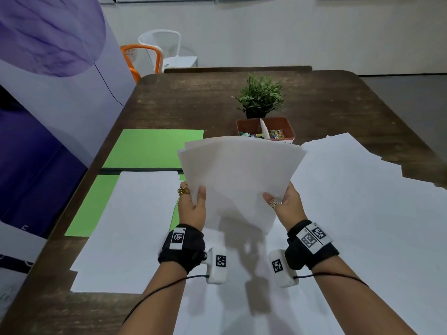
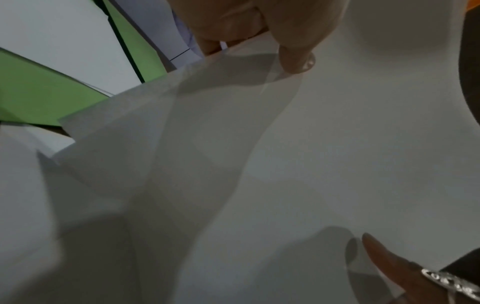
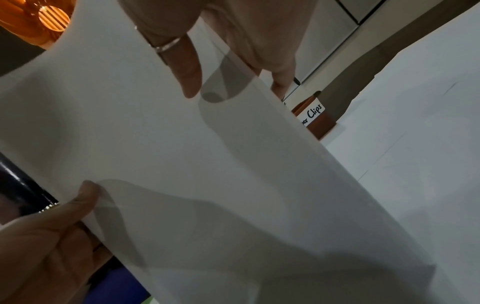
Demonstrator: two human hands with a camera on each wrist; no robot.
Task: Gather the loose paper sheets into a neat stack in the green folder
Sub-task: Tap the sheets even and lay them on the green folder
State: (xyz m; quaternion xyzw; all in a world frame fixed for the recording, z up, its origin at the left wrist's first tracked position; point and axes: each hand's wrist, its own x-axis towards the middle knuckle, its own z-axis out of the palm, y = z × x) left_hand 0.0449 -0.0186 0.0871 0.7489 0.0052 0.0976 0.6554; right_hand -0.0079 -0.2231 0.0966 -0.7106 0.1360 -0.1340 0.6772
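Note:
Both hands hold a bundle of white sheets [image 1: 239,177] upright above the table, its edges uneven. My left hand [image 1: 193,204] grips the bundle's left side, thumb in front, fingers behind. My right hand [image 1: 283,201] grips the right side the same way. In the left wrist view the left thumb [image 2: 296,55] presses on the sheets [image 2: 285,164]. In the right wrist view the right thumb [image 3: 187,72] lies on the bundle [image 3: 182,164]. The green folder [image 1: 154,146] lies open at the left, with white sheets [image 1: 135,226] on its near half. More loose sheets [image 1: 362,213] cover the table at the right.
A brown tub of paper clips [image 1: 266,131] and a small potted plant [image 1: 260,97] stand behind the bundle. The dark wooden table [image 1: 193,102] runs back to an orange chair [image 1: 142,59] and a white chair [image 1: 167,49]. A purple panel [image 1: 48,93] stands on the left.

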